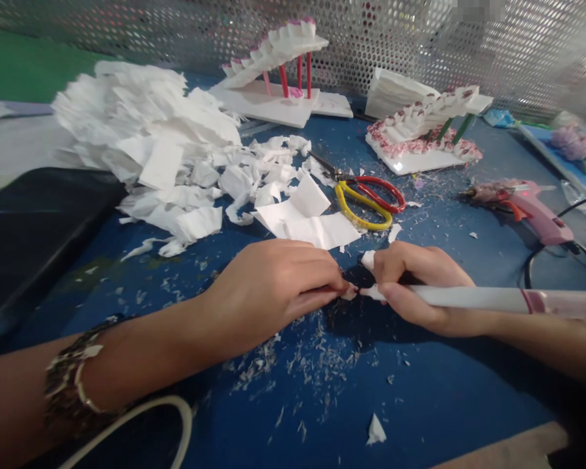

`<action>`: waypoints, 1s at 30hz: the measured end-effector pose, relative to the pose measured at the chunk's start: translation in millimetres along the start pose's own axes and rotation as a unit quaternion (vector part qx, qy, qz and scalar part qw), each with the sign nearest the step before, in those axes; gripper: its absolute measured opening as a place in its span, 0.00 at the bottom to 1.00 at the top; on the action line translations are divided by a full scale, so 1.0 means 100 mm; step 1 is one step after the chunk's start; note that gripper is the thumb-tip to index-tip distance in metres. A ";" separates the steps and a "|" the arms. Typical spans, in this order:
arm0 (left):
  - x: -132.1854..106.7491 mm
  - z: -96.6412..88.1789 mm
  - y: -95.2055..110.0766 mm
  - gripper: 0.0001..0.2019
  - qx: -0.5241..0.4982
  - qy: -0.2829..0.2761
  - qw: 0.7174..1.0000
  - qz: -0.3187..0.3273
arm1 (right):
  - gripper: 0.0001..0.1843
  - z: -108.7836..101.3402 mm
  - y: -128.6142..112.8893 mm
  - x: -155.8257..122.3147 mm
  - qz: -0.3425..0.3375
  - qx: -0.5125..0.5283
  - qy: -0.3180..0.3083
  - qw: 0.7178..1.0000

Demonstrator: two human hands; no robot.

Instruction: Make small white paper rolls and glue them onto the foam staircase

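Note:
My left hand rests on the blue table, fingers pinched together on a small white paper scrap at its fingertips. My right hand is closed around a long white stick with a pink band, whose tip meets the scrap between both hands. A small white piece pokes up by my right thumb. A bracelet sits on my left wrist.
A heap of torn white paper lies at the back left. Red and yellow scissors lie behind my hands. A pink glue gun with a black cord is at the right. Two white paper stair models stand before a perforated metal wall.

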State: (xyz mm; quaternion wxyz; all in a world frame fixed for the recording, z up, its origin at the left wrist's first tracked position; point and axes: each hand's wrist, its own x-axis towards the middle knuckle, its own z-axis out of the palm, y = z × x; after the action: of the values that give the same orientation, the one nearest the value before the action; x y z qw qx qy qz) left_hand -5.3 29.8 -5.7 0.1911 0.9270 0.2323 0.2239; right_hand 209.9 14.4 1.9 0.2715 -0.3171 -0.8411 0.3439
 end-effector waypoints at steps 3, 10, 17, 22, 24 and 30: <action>0.01 -0.01 0.01 0.08 -0.001 -0.012 1.000 -0.010 | 0.07 0.01 0.00 0.00 -0.014 -0.006 -0.001 1.000; 0.01 -0.02 0.01 0.09 -0.002 -0.008 1.000 -0.008 | 0.07 0.01 -0.02 -0.02 -0.027 -0.014 -0.004 1.000; 0.00 0.00 0.00 0.08 -0.003 -0.004 1.000 -0.008 | 0.06 0.01 -0.02 -0.01 -0.029 -0.012 -0.001 1.000; 0.01 -0.01 0.03 0.07 -0.007 -0.012 1.000 -0.014 | 0.07 0.02 -0.02 0.00 -0.021 -0.021 0.006 1.000; 0.01 -0.02 0.03 0.07 -0.008 -0.013 1.000 -0.018 | 0.06 0.02 -0.02 0.00 -0.044 -0.006 -0.001 0.999; 0.02 -0.01 0.02 0.07 -0.014 -0.005 1.000 -0.015 | 0.07 0.03 0.00 -0.01 -0.052 -0.020 0.014 0.998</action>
State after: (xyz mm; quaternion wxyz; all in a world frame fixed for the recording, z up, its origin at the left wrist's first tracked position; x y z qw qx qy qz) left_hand -3.9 29.4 -3.7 0.2085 0.9217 0.2426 0.2196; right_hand 207.8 12.4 -0.1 0.2944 -0.2832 -0.8592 0.3081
